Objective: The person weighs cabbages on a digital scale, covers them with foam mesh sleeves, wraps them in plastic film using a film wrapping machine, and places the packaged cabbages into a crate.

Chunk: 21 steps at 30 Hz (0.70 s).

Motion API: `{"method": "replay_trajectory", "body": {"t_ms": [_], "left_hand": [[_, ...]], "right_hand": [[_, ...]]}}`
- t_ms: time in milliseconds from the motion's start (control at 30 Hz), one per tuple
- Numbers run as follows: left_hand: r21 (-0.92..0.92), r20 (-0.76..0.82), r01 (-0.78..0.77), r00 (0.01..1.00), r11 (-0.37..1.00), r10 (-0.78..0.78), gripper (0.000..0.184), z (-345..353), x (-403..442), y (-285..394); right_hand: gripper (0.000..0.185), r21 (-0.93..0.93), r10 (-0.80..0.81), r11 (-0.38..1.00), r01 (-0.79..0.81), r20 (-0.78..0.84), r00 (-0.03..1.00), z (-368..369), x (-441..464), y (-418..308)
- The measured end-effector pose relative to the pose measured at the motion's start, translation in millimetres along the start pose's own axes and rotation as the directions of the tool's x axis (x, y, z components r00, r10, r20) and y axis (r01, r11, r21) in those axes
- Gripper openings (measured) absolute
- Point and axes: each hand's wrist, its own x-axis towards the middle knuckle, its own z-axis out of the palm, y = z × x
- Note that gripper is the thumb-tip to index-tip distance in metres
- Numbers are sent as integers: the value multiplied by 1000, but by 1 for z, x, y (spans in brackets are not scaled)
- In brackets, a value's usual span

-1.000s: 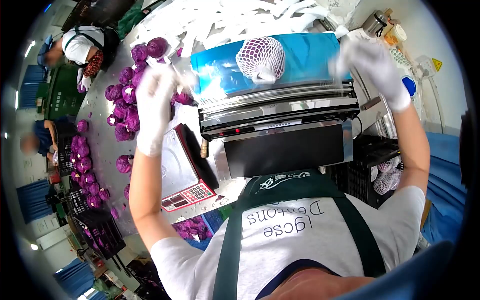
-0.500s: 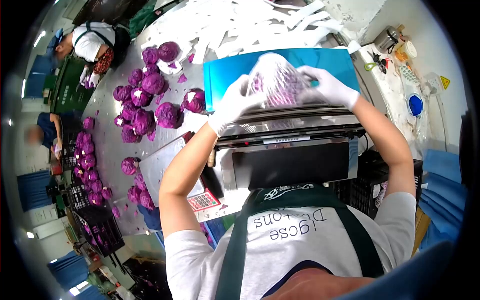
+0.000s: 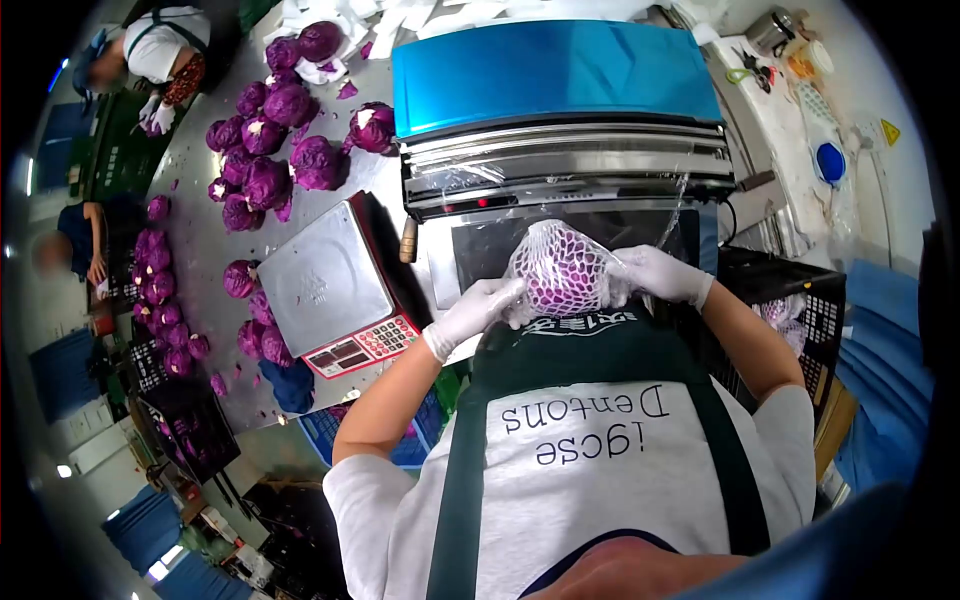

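A red cabbage [image 3: 562,272] in a white foam net, with clear film over it, is between my two gloved hands, close to my apron. My left hand [image 3: 478,308] pinches the film at the cabbage's lower left side. On its right side, my right hand [image 3: 658,276] is closed on the film, its fingertips partly hidden. The film wrapping machine [image 3: 565,150] with a blue top stands just beyond the cabbage. A strand of clear film runs from the machine down toward my right hand.
Left of the machine is a weighing scale [image 3: 330,285] with a red keypad. Loose red cabbages [image 3: 265,180] lie on the metal table further left. A black crate [image 3: 790,310] stands at right. Two other people work at far left.
Both hands have brought the netted cabbage from the machine's blue top back toward my body. Film now stretches around it. My view has shifted, showing more of the scale.
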Motion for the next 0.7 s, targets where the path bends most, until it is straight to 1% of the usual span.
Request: {"method": "replay_trajectory", "body": {"t_ms": [67, 100, 133, 167, 200, 233, 267, 333, 367, 400, 467, 500, 533, 567, 600, 633, 667, 700], "left_hand": [[-61, -28, -89, 996, 994, 87, 49, 4, -16, -5], [-102, -17, -100, 995, 990, 99, 42, 3, -26, -3], [-143, -49, -128, 991, 981, 122, 39, 2, -37, -2], [-101, -118, -240, 967, 966, 228, 38, 6, -43, -7], [-51, -180, -346, 926, 937, 332, 38, 10, -49, -11], [166, -251, -461, 835, 871, 490, 33, 14, -48, -20], [673, -241, -383, 695, 633, 677, 26, 16, -48, -21], [678, -312, -289, 720, 676, 620, 24, 18, -44, -26], [275, -498, -260, 785, 926, 369, 23, 24, -46, -24], [61, -559, -360, 760, 931, 331, 32, 29, -49, -19], [-260, -516, -475, 804, 841, 296, 36, 26, -59, -12], [-497, -476, -443, 858, 746, 192, 35, 26, -67, -7], [-585, -395, -453, 883, 673, 251, 32, 22, -69, -10], [-606, -470, -408, 876, 683, 107, 32, 28, -65, -14], [-630, -532, -362, 845, 687, -43, 32, 35, -62, -18], [-688, -363, -241, 931, 685, -37, 30, 24, -58, -33], [-728, -221, -169, 975, 664, 6, 25, -1, -44, -79], [-720, -106, 0, 988, 694, -110, 22, -11, -32, -104]], "right_hand": [[34, -91, -215, 975, 203, -151, 965, 8, -18, 1], [33, -176, -134, 980, 98, -207, 969, 9, -33, -5], [30, -288, -340, 921, 264, -259, 904, 11, -41, 0], [32, -560, -514, 766, 317, -237, 824, 11, -50, 1], [36, -781, -662, 539, 316, -161, 732, 13, -59, 1], [45, -858, -675, 461, 227, -173, 717, 15, -62, 5], [34, -881, -677, 448, 154, -222, 702, 20, -64, 11], [19, -822, -671, 542, 175, -298, 679, 17, -64, 36], [10, -637, -631, 722, 268, -450, 632, 23, -66, 40], [17, -224, -362, 932, 286, -511, 780, 23, -80, 39], [23, -73, -308, 945, 319, -526, 793, 24, -99, 33], [25, 96, -228, 938, 332, -550, 803, 31, -104, 39], [24, 175, -190, 926, 335, -550, 813, 34, -104, 44], [23, 255, -152, 907, 335, -544, 825, 38, -102, 53], [22, 335, -112, 882, 331, -534, 838, 43, -98, 64], [22, 50, -150, 976, 213, -557, 817, 47, -89, 78], [20, -218, -242, 964, 151, -490, 837, 43, -75, 108], [18, 175, -33, 975, 135, -490, 871, 49, -56, 139]]}}
